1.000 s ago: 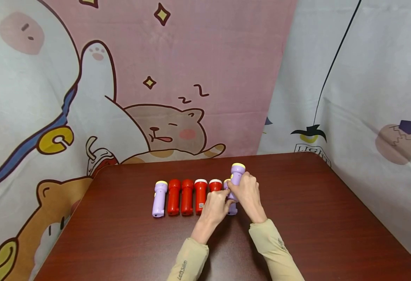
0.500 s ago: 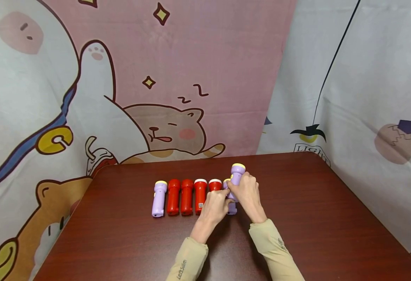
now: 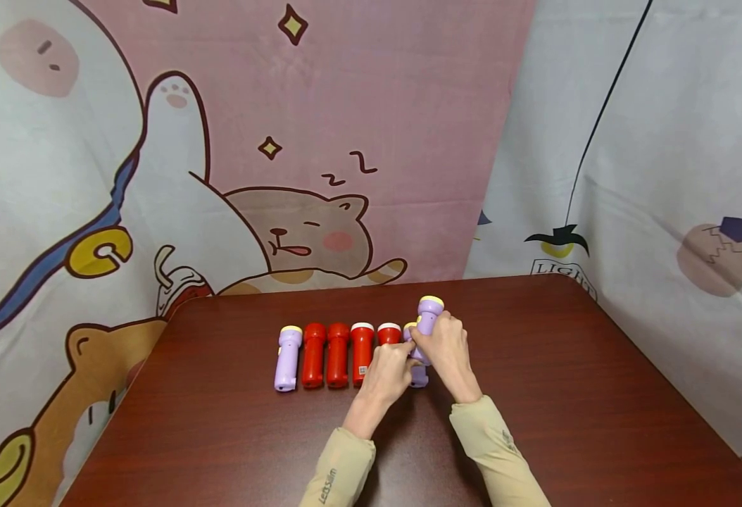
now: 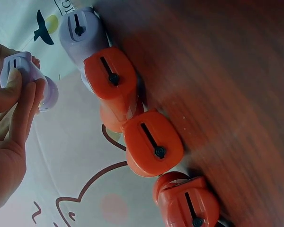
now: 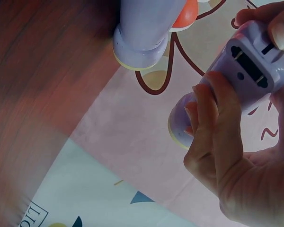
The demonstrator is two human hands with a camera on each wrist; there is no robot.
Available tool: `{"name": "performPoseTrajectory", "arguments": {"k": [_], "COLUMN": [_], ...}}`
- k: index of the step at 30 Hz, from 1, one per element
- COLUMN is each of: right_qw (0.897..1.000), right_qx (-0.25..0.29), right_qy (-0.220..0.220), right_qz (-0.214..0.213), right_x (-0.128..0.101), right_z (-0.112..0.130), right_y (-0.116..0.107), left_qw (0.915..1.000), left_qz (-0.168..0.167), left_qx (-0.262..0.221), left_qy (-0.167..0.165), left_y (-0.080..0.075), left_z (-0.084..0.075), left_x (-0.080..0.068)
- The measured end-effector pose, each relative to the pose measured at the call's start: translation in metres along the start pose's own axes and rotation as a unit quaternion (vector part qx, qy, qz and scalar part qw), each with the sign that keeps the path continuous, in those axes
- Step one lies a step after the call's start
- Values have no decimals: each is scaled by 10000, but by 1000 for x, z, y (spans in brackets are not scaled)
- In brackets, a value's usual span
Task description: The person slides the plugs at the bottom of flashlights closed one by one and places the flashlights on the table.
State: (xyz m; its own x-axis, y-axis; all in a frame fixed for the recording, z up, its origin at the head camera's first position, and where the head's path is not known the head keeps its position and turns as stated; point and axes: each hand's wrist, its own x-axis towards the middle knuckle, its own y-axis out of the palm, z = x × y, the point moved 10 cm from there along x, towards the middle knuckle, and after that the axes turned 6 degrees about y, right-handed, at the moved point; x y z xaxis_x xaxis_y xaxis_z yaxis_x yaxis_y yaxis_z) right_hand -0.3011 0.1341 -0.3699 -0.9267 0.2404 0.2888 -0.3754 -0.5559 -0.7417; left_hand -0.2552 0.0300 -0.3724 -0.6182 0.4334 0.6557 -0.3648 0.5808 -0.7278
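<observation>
A lilac flashlight (image 3: pixel 429 318) with a yellow rim is held tilted above the right end of a row of flashlights. My right hand (image 3: pixel 448 350) grips its body, fingers curled round it. With thumb and fingers, my left hand (image 3: pixel 386 373) pinches its tail end. That tail faces the right wrist camera, where a dark slot with metal prongs shows in the lilac flashlight (image 5: pixel 255 64). In the left wrist view, the left thumb (image 4: pixel 13 80) lies on the tail. Below the hands, a second lilac flashlight (image 3: pixel 419 380) lies partly hidden.
Along the row on the brown table (image 3: pixel 219 422) lie several red flashlights (image 3: pixel 338 359), side by side. Another lilac flashlight (image 3: pixel 287 362) is at the row's left end. A printed cloth (image 3: pixel 409 141) hangs behind the table.
Both hands keep their hold in nearly the same place. The held flashlight's head dips very slightly; the row stays as it was.
</observation>
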Motion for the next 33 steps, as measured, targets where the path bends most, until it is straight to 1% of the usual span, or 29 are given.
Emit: {"name": "performPoseTrajectory", "arguments": {"k": [5, 13, 19, 25, 30, 33], "right_qw": [10000, 9999, 9996, 9995, 9989, 9981], "right_qx": [-16, -52, 37, -6, 2, -35], "right_qy": [-15, 111, 240, 237, 315, 449], "right_qz": [-33, 23, 156, 193, 341, 419], "right_x": [0, 2, 3, 6, 8, 11], "right_z": [0, -5, -10, -14, -20, -26], "right_y": [0, 3, 6, 6, 7, 7], "left_qw": [10000, 9999, 9998, 9996, 9989, 9970], "left_qz": [49, 141, 151, 176, 295, 432], "left_qx": [15, 17, -108, -189, -131, 10], "left_qy": [-3, -28, -46, -105, -339, -638], "left_y": [1, 1, 3, 5, 8, 12], "left_z": [1, 1, 3, 3, 6, 11], "left_x": [0, 0, 0, 0, 1, -1]}}
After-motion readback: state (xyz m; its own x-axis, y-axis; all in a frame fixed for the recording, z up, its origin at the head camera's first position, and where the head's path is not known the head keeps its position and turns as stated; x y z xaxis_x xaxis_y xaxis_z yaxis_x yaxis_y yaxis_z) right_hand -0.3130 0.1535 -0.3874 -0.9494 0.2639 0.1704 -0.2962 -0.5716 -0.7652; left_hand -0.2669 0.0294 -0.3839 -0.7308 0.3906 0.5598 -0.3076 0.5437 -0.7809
